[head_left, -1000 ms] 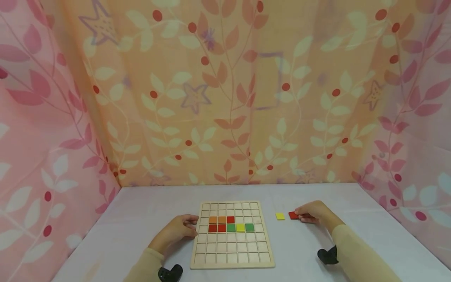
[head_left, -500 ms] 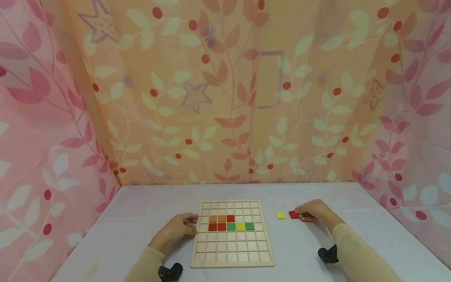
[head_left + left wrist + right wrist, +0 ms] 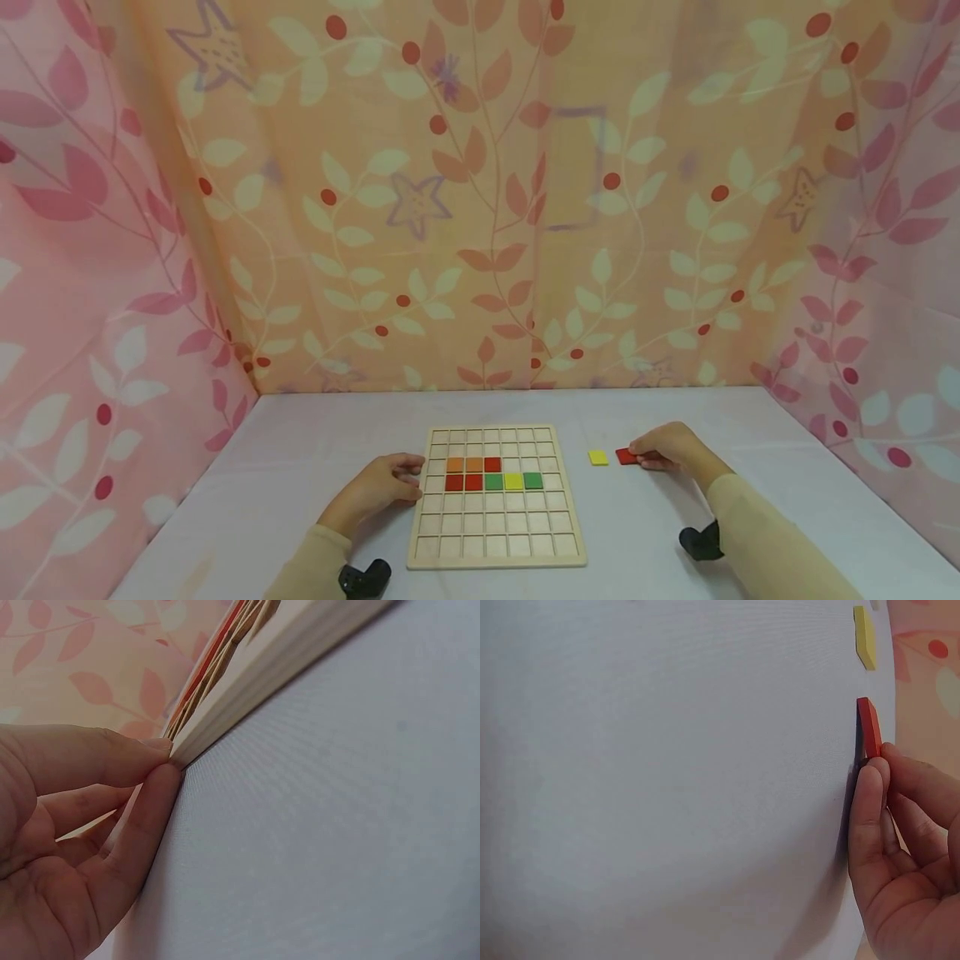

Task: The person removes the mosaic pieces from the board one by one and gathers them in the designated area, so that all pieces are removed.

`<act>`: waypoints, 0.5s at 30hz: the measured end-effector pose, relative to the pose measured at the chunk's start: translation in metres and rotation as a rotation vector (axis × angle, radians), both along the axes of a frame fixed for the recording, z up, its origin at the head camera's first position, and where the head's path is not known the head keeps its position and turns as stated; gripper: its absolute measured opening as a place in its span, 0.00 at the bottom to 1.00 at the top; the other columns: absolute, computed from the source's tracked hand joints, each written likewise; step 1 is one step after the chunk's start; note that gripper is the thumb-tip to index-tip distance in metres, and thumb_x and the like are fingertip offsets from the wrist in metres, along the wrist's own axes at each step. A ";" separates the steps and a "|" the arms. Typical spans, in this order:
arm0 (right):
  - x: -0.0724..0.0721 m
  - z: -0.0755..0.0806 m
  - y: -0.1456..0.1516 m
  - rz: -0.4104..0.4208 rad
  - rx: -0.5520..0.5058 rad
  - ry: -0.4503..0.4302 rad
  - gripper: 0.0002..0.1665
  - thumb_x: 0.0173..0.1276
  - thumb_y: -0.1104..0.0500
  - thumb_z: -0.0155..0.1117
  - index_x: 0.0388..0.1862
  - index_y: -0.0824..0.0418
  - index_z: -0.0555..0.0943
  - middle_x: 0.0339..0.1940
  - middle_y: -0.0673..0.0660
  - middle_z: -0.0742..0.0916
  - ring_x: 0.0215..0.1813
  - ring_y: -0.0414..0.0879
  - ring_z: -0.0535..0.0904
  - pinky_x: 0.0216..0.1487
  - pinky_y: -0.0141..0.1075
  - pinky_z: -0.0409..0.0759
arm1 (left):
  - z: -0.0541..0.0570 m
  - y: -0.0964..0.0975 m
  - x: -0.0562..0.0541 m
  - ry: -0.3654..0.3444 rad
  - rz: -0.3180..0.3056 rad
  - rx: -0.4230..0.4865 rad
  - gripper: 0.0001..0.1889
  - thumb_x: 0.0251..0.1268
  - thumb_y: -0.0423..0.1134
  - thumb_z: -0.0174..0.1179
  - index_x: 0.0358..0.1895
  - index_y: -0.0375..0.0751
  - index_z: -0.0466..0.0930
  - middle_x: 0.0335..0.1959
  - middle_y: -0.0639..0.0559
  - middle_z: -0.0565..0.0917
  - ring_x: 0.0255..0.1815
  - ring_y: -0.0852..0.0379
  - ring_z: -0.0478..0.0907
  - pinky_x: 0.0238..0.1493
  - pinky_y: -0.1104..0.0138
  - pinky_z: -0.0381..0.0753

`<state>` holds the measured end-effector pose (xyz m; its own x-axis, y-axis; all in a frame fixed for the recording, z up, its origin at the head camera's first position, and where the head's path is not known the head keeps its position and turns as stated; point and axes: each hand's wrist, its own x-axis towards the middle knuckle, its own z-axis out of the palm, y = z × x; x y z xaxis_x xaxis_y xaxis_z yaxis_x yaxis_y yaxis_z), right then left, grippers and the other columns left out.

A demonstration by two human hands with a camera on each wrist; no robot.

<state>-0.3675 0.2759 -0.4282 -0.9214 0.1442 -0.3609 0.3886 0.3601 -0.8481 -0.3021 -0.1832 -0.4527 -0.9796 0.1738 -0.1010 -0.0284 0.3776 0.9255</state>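
A: Fingers?
B: The right hand [image 3: 665, 447] pinches a red tile [image 3: 623, 457], right of the board [image 3: 495, 547], unchanged from half a second earlier; the left hand [image 3: 380, 485], thumb and forefinger apart, touches the board's left edge.
A: Tile orientation?
B: Broad face up, free edge towards the board; long axis uncertain, partly covered.

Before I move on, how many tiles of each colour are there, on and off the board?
Red tiles: 4, one in the right grip
Yellow tiles: 2, one off the board
Green tiles: 2
Orange tiles: 2
Total: 10
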 end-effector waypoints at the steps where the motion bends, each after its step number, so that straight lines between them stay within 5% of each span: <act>1: 0.000 0.000 0.000 0.000 0.000 0.001 0.20 0.62 0.67 0.71 0.49 0.77 0.80 0.21 0.52 0.85 0.21 0.37 0.80 0.31 0.28 0.84 | 0.000 0.000 0.000 0.000 -0.003 0.002 0.31 0.50 0.20 0.65 0.62 0.22 0.72 0.50 0.37 0.79 0.40 0.57 0.78 0.41 0.63 0.86; 15: 0.005 0.018 -0.006 0.094 0.105 0.076 0.16 0.64 0.60 0.70 0.46 0.71 0.85 0.27 0.50 0.88 0.28 0.40 0.81 0.35 0.30 0.84 | 0.000 0.001 -0.001 -0.006 0.028 -0.021 0.30 0.48 0.20 0.66 0.60 0.23 0.74 0.51 0.37 0.80 0.40 0.56 0.78 0.39 0.65 0.85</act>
